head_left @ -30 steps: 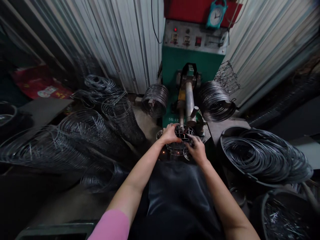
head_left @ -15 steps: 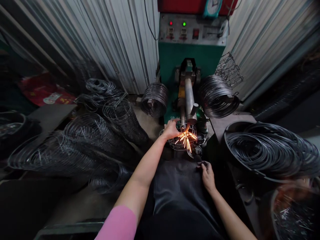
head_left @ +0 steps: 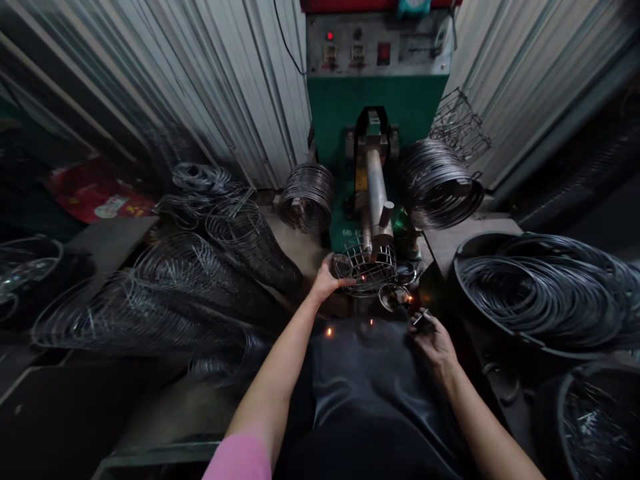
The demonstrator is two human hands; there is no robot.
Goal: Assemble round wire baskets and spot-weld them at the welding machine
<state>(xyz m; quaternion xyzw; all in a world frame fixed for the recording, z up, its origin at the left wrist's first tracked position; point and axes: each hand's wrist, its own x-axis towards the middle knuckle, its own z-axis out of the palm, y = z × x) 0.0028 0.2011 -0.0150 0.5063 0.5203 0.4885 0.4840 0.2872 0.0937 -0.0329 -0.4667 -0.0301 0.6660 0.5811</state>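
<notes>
My left hand [head_left: 327, 279] grips the left rim of a round wire basket [head_left: 377, 277], thumb and fingers closed on it. The basket sits under the tip of the spot welder's arm [head_left: 379, 193], and a few sparks glow around it. My right hand [head_left: 436, 341] is lower and to the right, with its palm partly turned up. Its fingers pinch a small dark metal piece [head_left: 421, 320], whose exact kind I cannot make out. A black apron [head_left: 365, 380] covers my lap below both hands.
Wire coils [head_left: 306, 198] flank the green machine [head_left: 330, 113]. Tall wire mesh cylinders [head_left: 200, 267] crowd the left. On the right stand a tub [head_left: 457, 267] of wire rings [head_left: 540, 293] and a bucket [head_left: 560, 420] of small metal parts.
The bright spark burst has died to a few glowing specks, and the green lamp has gone out. My left hand has shifted slightly left and down; my right hand has moved right and turned up.
</notes>
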